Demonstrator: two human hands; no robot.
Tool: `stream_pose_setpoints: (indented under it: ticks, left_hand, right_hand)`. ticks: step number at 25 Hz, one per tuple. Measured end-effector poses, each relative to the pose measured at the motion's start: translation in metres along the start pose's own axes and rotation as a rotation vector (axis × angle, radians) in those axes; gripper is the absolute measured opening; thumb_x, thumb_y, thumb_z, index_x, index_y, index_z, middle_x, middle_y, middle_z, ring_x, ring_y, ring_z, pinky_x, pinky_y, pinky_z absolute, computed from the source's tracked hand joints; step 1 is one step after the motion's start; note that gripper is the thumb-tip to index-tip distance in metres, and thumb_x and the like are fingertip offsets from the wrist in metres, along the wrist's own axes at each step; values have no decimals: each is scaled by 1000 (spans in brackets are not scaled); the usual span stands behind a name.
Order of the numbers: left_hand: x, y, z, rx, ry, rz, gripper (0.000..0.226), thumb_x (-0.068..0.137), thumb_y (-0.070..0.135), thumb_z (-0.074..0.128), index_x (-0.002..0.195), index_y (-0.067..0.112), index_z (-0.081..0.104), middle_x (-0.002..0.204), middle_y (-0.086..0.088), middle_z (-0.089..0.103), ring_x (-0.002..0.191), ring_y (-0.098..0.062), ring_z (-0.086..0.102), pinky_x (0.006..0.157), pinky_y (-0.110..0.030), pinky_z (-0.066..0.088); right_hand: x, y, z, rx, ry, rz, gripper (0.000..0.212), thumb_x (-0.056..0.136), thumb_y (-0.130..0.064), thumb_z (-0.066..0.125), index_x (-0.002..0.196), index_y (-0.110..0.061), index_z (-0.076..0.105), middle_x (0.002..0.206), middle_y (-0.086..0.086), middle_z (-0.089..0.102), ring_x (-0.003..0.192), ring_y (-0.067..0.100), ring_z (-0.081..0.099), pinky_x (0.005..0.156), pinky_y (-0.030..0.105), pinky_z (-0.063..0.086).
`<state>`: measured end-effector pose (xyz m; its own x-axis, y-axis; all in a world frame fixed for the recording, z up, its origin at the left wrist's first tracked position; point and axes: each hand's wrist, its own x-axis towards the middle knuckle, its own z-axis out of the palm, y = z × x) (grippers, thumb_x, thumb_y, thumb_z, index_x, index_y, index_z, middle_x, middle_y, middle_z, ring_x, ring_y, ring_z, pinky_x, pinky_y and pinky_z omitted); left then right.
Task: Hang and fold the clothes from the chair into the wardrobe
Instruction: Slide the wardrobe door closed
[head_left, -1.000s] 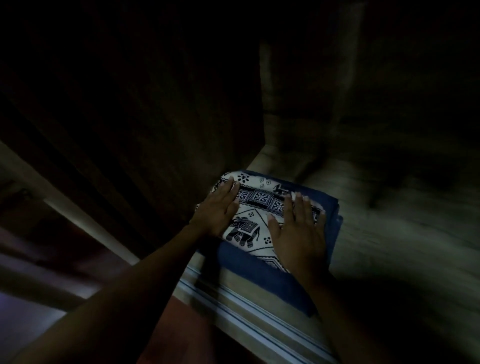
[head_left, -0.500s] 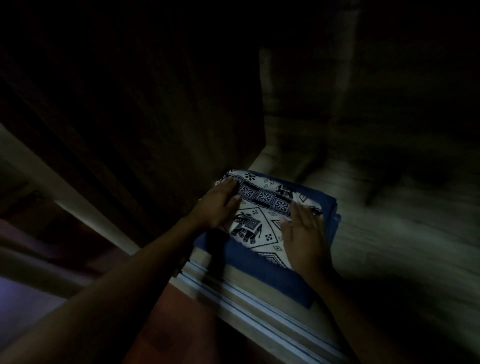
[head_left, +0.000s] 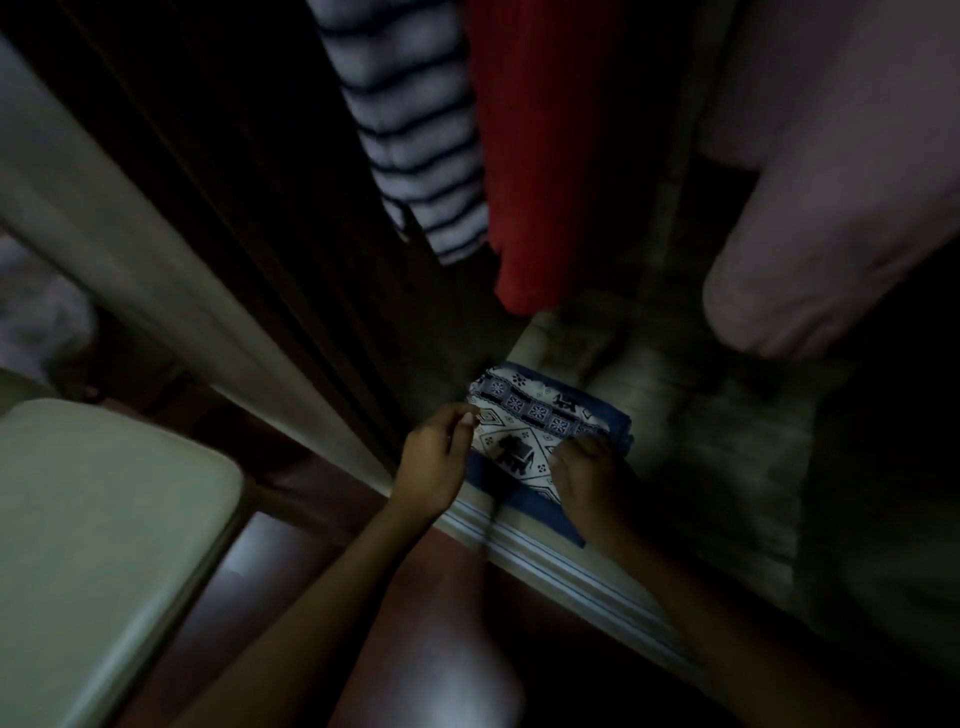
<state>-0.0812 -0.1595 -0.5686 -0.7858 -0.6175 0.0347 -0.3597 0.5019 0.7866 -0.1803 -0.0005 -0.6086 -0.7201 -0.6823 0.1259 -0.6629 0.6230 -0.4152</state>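
Hands low in the wardrobe, and we are settling the elephant-print cloth (head_left: 524, 431) on top of the folded blue garment (head_left: 524, 503). The pair sits on the wardrobe floor (head_left: 701, 441), close against the left wall, just inside the sliding track (head_left: 545, 558). Our left hand (head_left: 434, 462) has its fingers curled, tips at the cloth's left edge. Our right hand (head_left: 589, 475) curls down over the near right corner. Blur hides whether either one pinches fabric or merely touches it, so we cannot tell.

To finish this well, we reckon: square the print's edges over the blue beneath, smooth outward from the middle rather than dragging, and lift away straight up so the top fold doesn't ride off. The blue garment's near corner reaches toward the track, so a nudge deeper looks wise.

The cloth itself has a cream ground and a dark navy pattern, with a band of square motifs across the far side and one elephant near the centre among diamond lines. It is a compact rectangle, smaller than the blue layer showing round it. Overhead hang a striped top (head_left: 410, 130), a red garment (head_left: 540, 156) and a pale garment (head_left: 831, 208). The chair (head_left: 104, 519) sits to our left.
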Motion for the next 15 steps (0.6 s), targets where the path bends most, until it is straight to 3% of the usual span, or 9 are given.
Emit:
stream_pose_setpoints:
  ticks: [2,3,4,6,8,10,12,15]
  left_hand:
    - [-16,42,-48,-2,13,-9,21,100,18,43,103,13,63,95,-2,68,81,-14,62,68,-12,43]
    - [-22,63,-77,4,26,-10,21,100,17,43,103,12,63,92,-5,69,82,-15,63,67,-10,42]
    - [-28,85,-110,15,36,-12,21,100,17,43,103,12,64,92,-6,69,82,-16,64,66,-9,41]
    - [-39,132,-180,42,68,14,22,99,19,44,105,15,64,94,-2,70,85,-12,64,72,-17,45]
    - [-46,166,-244,53,131,45,23,99,24,43,102,17,65,92,1,70,86,-9,64,76,-26,47]
    - [-46,189,-295,73,202,74,24,99,26,42,100,18,65,91,2,69,85,-6,63,76,-26,48]
    - [-38,203,-339,78,302,83,23,100,22,43,100,15,65,93,-1,69,84,-9,63,76,-29,49]
    - [-26,212,-391,71,435,119,25,99,22,44,116,10,58,107,-7,63,96,-17,60,83,-35,49]
  right_hand:
    - [0,-40,-45,-38,-26,-12,34,82,-24,42,64,-5,65,66,12,63,61,29,61,53,37,53]
    - [2,-63,-70,-54,-46,-29,25,79,-20,55,61,-6,65,64,11,63,58,29,61,50,38,53]
    - [1,-86,-95,-57,-52,-57,16,72,-16,71,60,-7,65,64,10,63,56,28,61,48,37,53]
    - [0,-137,-157,-56,-73,-105,19,57,-12,85,59,-11,66,63,6,63,54,24,62,46,32,50]
    - [-3,-185,-206,-56,-57,-197,10,70,-13,73,62,-12,67,65,4,64,59,22,63,49,28,51]
    - [0,-227,-238,-27,-65,-282,22,81,-15,48,69,-13,67,74,4,64,72,23,64,60,33,55]
    - [13,-268,-263,-55,-2,-430,23,76,-11,45,76,-14,67,80,3,62,76,22,62,67,34,56]
    - [33,-325,-300,-94,113,-653,34,74,-9,40,93,-11,68,94,5,64,90,22,63,94,40,51]
